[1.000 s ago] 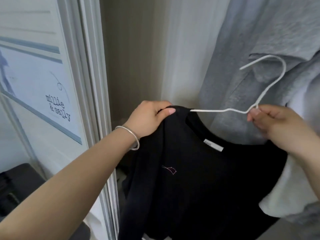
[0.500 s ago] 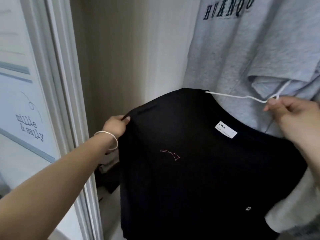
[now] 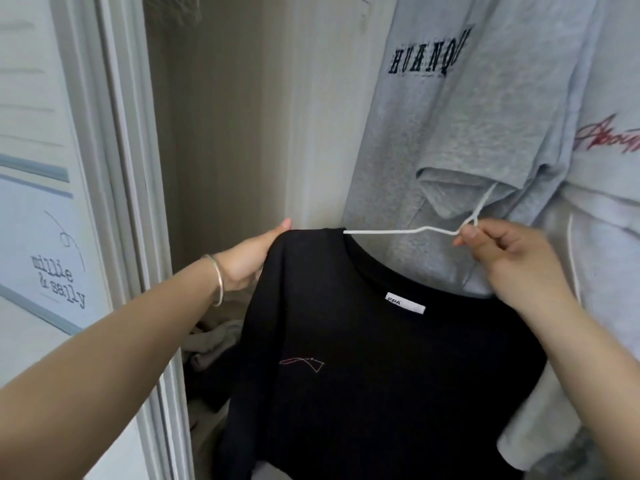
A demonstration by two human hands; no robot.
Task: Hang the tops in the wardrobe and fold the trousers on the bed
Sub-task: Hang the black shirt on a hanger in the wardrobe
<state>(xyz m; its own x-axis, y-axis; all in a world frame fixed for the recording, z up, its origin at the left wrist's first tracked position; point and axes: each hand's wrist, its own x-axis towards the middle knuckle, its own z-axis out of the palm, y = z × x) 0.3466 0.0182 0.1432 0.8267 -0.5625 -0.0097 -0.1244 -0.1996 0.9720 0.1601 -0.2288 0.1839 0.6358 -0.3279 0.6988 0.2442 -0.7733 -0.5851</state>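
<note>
We note the wardrobe (image 3: 221,133) holding two hung grey tops (image 3: 467,140). One black top (image 3: 363,358) at its opening: left hand (image 3: 251,256) grips its shoulder, right hand (image 3: 502,251) pinches one white hanger (image 3: 398,231).

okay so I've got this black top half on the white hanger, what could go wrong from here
1. The white hanger shows bare at the neckline, so the black top may not be seated on that side and could slip off when the left hand lets go.
2. The hanger's hook is hidden in a fold of the grey HUANQU shirt above the right hand and might snag it.
</note>
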